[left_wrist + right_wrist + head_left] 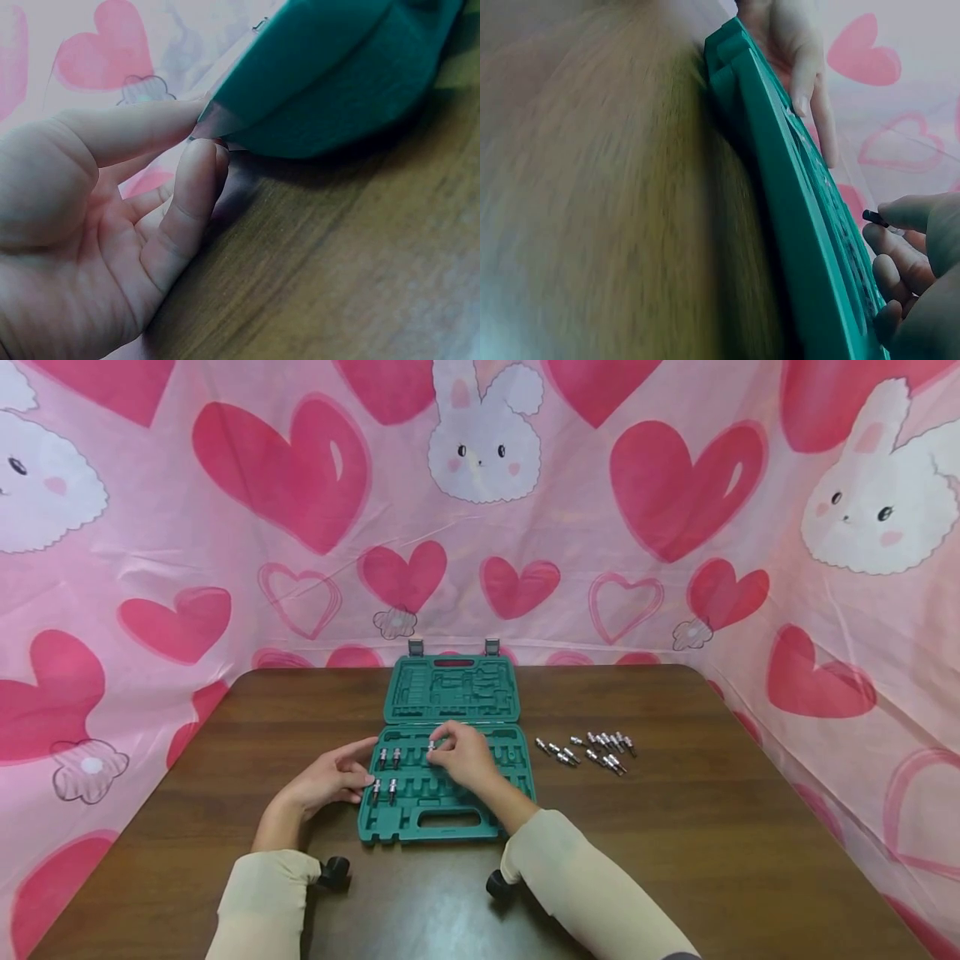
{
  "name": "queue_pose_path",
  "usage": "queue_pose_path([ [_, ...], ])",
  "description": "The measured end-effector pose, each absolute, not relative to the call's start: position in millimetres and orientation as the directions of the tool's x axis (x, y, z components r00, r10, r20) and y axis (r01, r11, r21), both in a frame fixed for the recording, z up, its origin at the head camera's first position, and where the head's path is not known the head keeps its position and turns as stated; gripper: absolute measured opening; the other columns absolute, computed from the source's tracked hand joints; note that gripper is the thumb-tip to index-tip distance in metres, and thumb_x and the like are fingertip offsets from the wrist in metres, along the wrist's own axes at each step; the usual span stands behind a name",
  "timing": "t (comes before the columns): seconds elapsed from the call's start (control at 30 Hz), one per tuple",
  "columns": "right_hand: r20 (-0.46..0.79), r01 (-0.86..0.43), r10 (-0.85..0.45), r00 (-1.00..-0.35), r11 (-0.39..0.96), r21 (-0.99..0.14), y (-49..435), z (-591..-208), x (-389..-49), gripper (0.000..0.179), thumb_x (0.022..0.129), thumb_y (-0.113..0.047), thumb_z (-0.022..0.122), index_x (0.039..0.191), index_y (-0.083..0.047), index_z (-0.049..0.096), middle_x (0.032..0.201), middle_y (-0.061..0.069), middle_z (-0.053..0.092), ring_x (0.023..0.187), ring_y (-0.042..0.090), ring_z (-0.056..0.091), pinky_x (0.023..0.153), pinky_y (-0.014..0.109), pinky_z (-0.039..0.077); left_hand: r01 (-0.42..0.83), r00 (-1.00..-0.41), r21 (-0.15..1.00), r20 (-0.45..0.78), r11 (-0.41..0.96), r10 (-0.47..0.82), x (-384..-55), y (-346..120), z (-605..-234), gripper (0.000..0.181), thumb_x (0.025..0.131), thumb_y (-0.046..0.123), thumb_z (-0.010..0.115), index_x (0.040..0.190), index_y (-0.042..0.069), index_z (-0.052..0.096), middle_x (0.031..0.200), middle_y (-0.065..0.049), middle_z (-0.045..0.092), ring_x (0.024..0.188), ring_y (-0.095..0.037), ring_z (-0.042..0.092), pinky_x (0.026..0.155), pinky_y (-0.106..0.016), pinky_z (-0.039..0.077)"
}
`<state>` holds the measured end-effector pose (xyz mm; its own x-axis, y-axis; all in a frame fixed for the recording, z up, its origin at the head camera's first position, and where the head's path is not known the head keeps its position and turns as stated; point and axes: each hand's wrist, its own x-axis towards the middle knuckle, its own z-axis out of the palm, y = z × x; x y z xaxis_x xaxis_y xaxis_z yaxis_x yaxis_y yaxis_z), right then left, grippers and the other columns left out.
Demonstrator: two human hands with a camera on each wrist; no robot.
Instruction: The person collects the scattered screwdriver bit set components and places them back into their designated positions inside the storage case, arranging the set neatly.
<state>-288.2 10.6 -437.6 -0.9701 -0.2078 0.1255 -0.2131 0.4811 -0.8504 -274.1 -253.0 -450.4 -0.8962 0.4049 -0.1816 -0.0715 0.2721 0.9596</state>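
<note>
A green plastic socket case (pixel 386 820) lies open on the table, its lid tipped back behind it. My left hand (pixel 330 781) holds the case's left edge, thumb and fingers at the rim in the left wrist view. Between thumb and fingertips my right hand (pixel 465 756) pinches a small bit socket (pixel 873 217), silver with a black tip, over the upper row of slots. Several bit sockets (pixel 392 790) sit in the left-hand slots of both rows. Part of the case's right side is hidden by my right hand and forearm.
Several loose bit sockets (pixel 609 762) lie in a scattered group on the wooden table (pixel 675 827), right of the case. The raised lid (pixel 450 693) has two latches at its far edge. A pink cloth with hearts and rabbits (pixel 480 535) hangs around the table.
</note>
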Motion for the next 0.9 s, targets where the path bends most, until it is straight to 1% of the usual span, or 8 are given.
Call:
queue_pose_path([
  [0.27,0.138,-0.219,-0.192,-0.972,0.512,-0.831,-1,-439,-289,0.015,0.084,-0.014,0.077,0.094,-0.016,0.067,0.070,-0.008,0.065,0.063,0.009,0.058,0.062,0.030,0.047,-0.091,-0.899,0.956,-0.199,0.278,0.390,-275,-251,-451,0.069,0.094,0.009,0.064,0.153,0.009,0.028,0.092,-0.015,0.063,0.074,-0.022,0.060,0.070,-0.033,0.056],
  [0.5,0.136,-0.234,-0.212,-0.968,0.551,-0.801,-11,-436,-291,0.014,0.086,-0.016,0.075,0.096,-0.018,0.066,0.072,-0.008,0.063,0.064,0.009,0.057,0.061,0.029,0.046,-0.092,-0.906,0.953,-0.200,0.288,0.372,-275,-252,-448,0.070,0.093,0.011,0.065,0.153,0.010,0.030,0.092,-0.016,0.062,0.074,-0.023,0.060,0.070,-0.034,0.056],
  [0.73,0.119,-0.237,-0.224,-0.967,0.624,-0.745,-20,-439,-290,0.013,0.088,-0.022,0.074,0.097,-0.021,0.064,0.070,-0.010,0.060,0.062,0.007,0.054,0.060,0.029,0.045,-0.092,-0.904,0.955,-0.199,0.282,0.379,-275,-251,-448,0.069,0.094,0.010,0.064,0.153,0.010,0.030,0.091,-0.015,0.062,0.074,-0.022,0.060,0.070,-0.033,0.056],
  [0.9,0.144,-0.265,-0.231,-0.962,0.672,-0.692,-22,-444,-290,0.013,0.088,-0.023,0.073,0.096,-0.022,0.063,0.067,-0.011,0.057,0.060,0.006,0.052,0.059,0.027,0.044,-0.096,-0.902,0.955,-0.203,0.281,0.382,-275,-251,-449,0.068,0.094,0.010,0.064,0.153,0.010,0.030,0.091,-0.015,0.063,0.074,-0.022,0.060,0.070,-0.033,0.056],
])
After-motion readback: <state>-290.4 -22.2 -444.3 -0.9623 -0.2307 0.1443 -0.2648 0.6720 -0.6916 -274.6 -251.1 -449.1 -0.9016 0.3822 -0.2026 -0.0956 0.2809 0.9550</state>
